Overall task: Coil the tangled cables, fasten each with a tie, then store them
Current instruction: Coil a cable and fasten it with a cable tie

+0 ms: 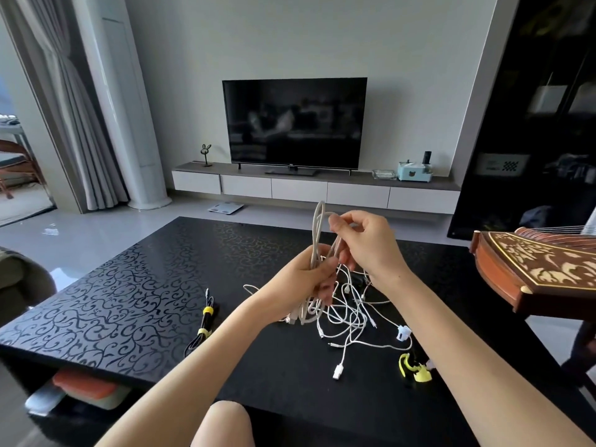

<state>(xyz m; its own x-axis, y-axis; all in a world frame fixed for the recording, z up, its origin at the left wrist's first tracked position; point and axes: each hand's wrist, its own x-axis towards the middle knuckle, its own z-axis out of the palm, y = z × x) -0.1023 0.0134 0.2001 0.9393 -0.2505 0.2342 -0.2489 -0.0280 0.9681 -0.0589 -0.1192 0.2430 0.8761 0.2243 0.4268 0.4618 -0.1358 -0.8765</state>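
Room, head view: a living room was shown, with a dark television (293,124) stood on a low white cabinet against a pale wall, and grey curtains hung at the left.
Table (129,285): a low black top with a glossy embossed scroll pattern was used as the work surface, against which pale cables were easily picked out.
Beige cable (317,227): several long loops were held upright above the tabletop, apparently so that the slack could hang free of the heap; the jacket looked matte and fairly stiff.
Left hand (303,279): it was closed round the lower part of the loops, and was judged to be the anchor for the coil.
Right hand (367,243): it was raised beside the top of the loops, thumb and fingers pinched on a strand, probably so that another turn could be laid.
White cables (351,314): thin, smooth leads were heaped in a tangle beneath the hands, with a flat plug (337,371) trailed toward the near edge.
Yellow ties (414,369): loose, soft-looking strips were left just right of the tangle, within easy reach.
Black cable (203,321): it was laid well apart at the left, bound with two yellow bands, and was judged finished but not stored.
Instrument (541,269): a carved, inlaid wooden body was seen at the right, beside the tabletop.
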